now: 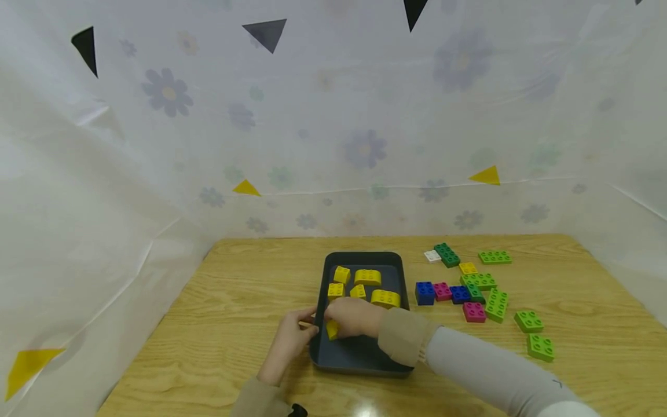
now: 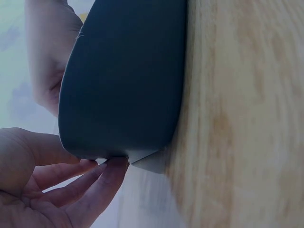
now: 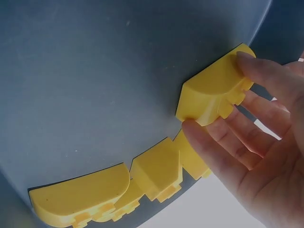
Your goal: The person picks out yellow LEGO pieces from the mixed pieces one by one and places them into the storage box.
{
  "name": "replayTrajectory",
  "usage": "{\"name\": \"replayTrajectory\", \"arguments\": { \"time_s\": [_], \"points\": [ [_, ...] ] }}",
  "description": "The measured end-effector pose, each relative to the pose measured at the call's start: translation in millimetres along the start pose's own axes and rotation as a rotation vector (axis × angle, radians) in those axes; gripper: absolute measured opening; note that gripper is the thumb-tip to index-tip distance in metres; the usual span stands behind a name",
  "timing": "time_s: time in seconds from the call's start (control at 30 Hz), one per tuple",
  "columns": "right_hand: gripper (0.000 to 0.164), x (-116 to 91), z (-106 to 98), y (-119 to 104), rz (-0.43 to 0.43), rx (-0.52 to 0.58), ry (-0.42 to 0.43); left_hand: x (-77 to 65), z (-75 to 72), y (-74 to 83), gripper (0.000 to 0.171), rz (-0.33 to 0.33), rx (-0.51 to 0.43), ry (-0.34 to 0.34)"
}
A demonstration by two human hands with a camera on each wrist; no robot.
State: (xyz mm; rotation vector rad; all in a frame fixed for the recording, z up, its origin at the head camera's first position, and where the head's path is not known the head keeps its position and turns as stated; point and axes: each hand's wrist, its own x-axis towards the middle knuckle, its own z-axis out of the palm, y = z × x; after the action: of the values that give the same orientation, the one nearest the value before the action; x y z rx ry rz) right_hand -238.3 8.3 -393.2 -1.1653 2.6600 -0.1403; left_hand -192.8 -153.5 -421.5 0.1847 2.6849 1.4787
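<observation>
A dark rectangular tray (image 1: pixel 359 362) stands on the table with several yellow toy bricks inside. Over its left half, my right hand (image 1: pixel 356 317) pinches a yellow building brick (image 3: pixel 213 85) between thumb and finger. Sloped and studded, the brick sits close against the tray's inner side in the right wrist view. At the tray's left wall is my left hand (image 1: pixel 293 335). Its fingertips touch the outside of that wall, also seen in the left wrist view. A curved yellow brick (image 3: pixel 78 194) and an angular yellow brick (image 3: pixel 156 168) line the tray's edge nearby.
Right of the tray lie loose bricks on the table: a blue brick (image 1: pixel 424 293), a magenta brick (image 1: pixel 474 313), a dark green brick (image 1: pixel 446 255), a white brick (image 1: pixel 432 256) and several lime bricks. A patterned plastic sheet (image 1: pixel 333 116) hangs behind the table.
</observation>
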Motion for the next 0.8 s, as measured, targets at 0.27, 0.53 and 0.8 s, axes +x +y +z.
{"name": "replayTrajectory", "arguments": {
  "time_s": [0.27, 0.53, 0.8],
  "points": [
    [0.029, 1.3, 0.3, -1.3, 0.021, -0.002, -0.015, 0.4, 0.6, 0.2, 0.043, -0.027, -0.006, -0.004],
    [0.031, 1.1, 0.2, -0.9, 0.022, 0.005, -0.017, 0.3, 0.1, 1.1, 0.043, -0.028, -0.005, -0.005],
    [0.04, -4.2, -12.5, 5.8, 0.034, 0.032, 0.06, 0.6, 0.3, 0.4, 0.044, -0.03, -0.002, -0.01]
  ]
}}
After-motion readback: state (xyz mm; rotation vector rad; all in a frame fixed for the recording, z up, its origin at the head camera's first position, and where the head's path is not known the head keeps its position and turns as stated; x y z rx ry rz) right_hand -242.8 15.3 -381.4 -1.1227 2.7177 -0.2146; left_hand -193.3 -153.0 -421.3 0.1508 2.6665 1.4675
